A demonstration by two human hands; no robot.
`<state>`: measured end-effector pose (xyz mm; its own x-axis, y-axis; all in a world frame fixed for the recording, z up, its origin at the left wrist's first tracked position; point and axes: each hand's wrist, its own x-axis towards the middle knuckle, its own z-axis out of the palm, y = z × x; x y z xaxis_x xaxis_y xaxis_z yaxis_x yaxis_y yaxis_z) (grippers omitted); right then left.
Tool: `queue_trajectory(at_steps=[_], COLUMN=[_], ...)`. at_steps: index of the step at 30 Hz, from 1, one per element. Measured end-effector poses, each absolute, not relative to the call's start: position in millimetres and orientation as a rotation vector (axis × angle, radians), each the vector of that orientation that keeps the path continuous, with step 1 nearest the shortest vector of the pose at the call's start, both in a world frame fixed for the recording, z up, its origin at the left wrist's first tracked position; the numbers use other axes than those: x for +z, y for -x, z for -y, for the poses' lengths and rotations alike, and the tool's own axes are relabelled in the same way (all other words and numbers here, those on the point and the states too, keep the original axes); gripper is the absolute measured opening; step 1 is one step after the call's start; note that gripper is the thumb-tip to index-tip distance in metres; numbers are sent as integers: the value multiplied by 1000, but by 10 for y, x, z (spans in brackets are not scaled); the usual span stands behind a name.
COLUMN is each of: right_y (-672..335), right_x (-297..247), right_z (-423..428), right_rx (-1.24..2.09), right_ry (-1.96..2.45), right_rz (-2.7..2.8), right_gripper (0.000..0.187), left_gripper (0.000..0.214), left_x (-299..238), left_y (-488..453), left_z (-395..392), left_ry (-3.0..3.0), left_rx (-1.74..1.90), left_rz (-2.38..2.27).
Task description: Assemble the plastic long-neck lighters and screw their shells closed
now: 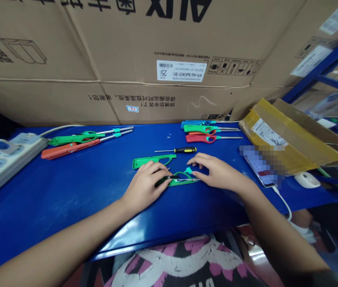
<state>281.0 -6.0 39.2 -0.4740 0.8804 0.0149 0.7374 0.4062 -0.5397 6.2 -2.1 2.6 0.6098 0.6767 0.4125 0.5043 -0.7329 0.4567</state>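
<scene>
My left hand (147,182) is closed on the near end of an opened green lighter half (183,174). At its fingertips a small black part (174,177) and thin white wires show inside the shell; the palm side is hidden. My right hand (218,169) has its thumb and fingers apart, the thumb beside a small teal trigger piece (188,170). Whether thumb and piece touch I cannot tell. The other green shell half (145,162) lies just beyond my left hand. Behind it rests a screwdriver (185,150) with a black and yellow handle.
Long-necked lighters lie at the left, one green (76,138) and one orange (70,150). Several more, including a red one (198,138), lie back right. A power strip (7,159), phone (260,165) and yellow-taped carton (288,137) flank the blue table (97,191).
</scene>
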Motion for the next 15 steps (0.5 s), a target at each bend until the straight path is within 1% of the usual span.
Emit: queue_trajectory(at_steps=[4, 7, 12, 15], right_y=[-2777, -2746, -2729, -2735], right_x=[393, 377, 315, 284], right_z=[-133, -160, -128, -129], right_rx=[773, 821, 834, 836], right_ry=[1334, 1316, 1311, 1296], right_rz=[2462, 2411, 2297, 2300], right_gripper=[15, 12, 13, 17], left_gripper=[13, 14, 13, 12], left_x=[30, 32, 41, 47], left_y=[-52, -43, -53, -64], left_z=[29, 25, 20, 27], left_ry=[-2539, -2536, -2520, -2508], left_rx=[827, 861, 915, 939], left_rz=[-928, -879, -784, -749])
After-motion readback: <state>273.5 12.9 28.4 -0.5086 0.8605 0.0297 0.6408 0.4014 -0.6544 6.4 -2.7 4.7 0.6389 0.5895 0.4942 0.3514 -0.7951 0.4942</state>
